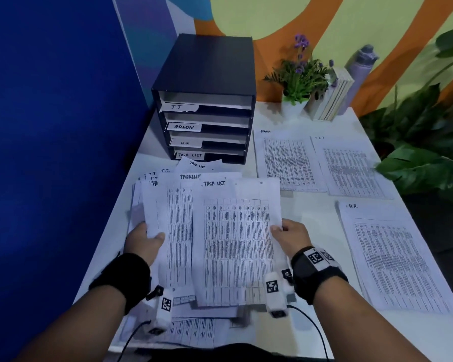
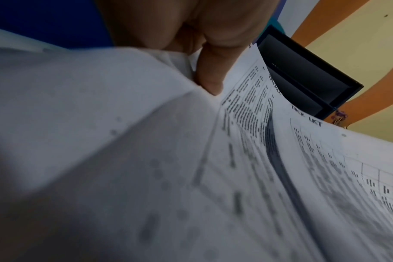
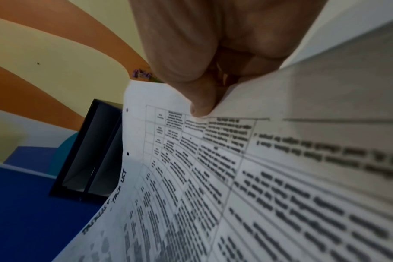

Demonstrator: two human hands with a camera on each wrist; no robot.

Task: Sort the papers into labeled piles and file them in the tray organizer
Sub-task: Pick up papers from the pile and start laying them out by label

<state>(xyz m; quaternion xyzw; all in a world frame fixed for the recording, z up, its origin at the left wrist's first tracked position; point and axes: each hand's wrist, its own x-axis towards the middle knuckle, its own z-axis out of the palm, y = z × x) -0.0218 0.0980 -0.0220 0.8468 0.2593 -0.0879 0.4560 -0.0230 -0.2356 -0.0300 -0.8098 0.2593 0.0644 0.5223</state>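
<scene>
I pinch the Task List sheet (image 1: 236,231) in both hands, left hand (image 1: 145,241) and right hand (image 1: 292,237); tray organizer (image 1: 207,100) lies straight up-frame.

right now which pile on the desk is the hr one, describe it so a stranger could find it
Start at the black tray organizer at the desk's back left. The H.R. pile lies alone at the near right, beside the right hand. Its neighbours behind are headed ADMIN and I.T.

A potted plant with purple flowers (image 1: 300,74) stood at the table's (image 1: 314,218) far edge, just beside a row of upright books (image 1: 334,96). Behind them leaned what looked like a lilac bottle (image 1: 358,71). Large green leaves (image 1: 424,142) overhung the right side.
</scene>
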